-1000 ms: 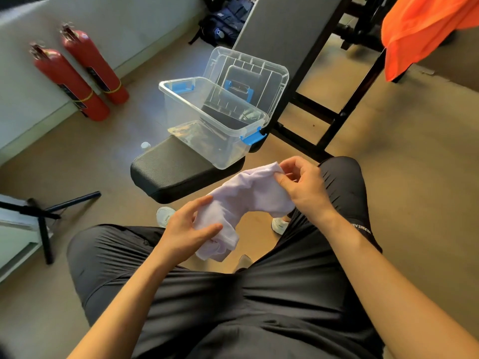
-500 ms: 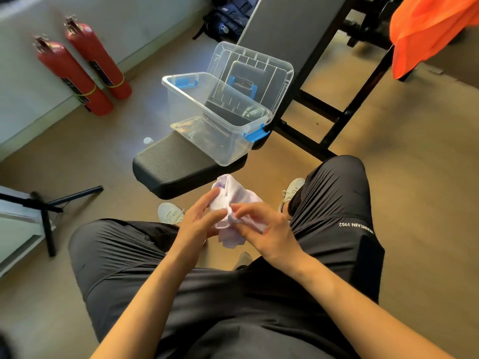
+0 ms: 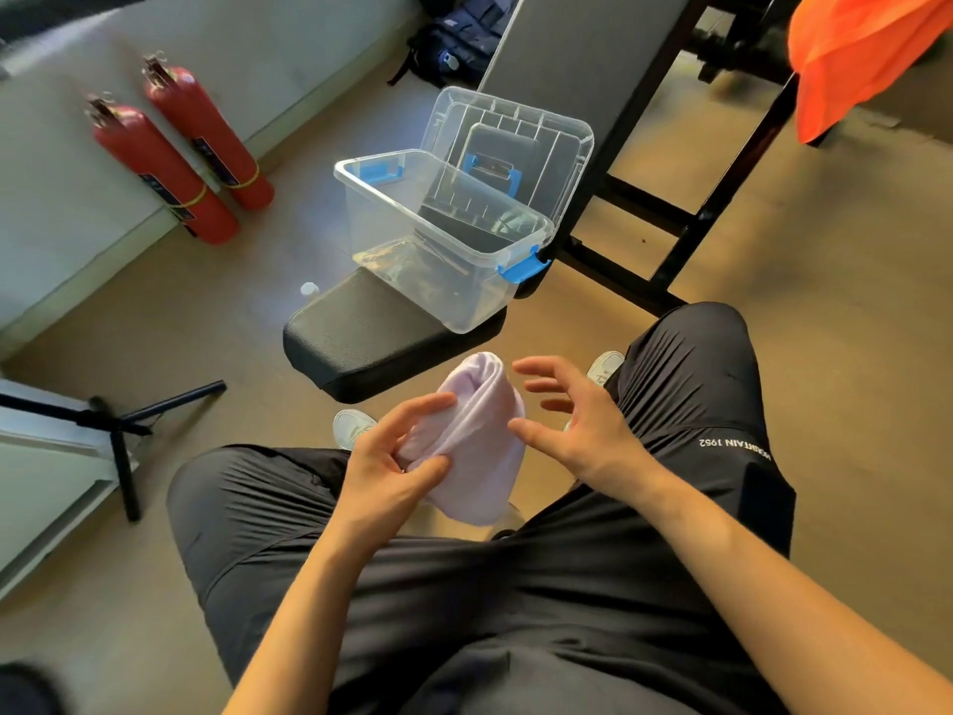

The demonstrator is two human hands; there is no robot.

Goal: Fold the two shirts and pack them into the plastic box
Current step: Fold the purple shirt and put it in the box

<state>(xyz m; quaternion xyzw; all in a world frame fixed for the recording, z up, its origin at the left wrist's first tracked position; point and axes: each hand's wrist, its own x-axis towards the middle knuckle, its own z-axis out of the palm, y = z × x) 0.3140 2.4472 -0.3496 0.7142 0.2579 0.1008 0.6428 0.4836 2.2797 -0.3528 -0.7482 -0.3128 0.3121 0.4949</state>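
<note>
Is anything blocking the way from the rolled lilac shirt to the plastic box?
Nothing visible does. The left hand holds the shirt on the near side of the box, whose top is open, with its lid standing up behind it.

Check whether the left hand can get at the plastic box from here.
Probably yes. The plastic box stands open on the bench pad just beyond the left hand, which grips the lilac shirt; its lid leans behind it, and nothing lies between them.

Left hand (image 3: 384,469) grips a bundled lilac shirt (image 3: 474,456); right hand (image 3: 577,430) is spread just beside it. The lidless box (image 3: 376,234) sits on the desk (image 3: 350,338); orange cloth (image 3: 851,54) hangs beyond.
</note>
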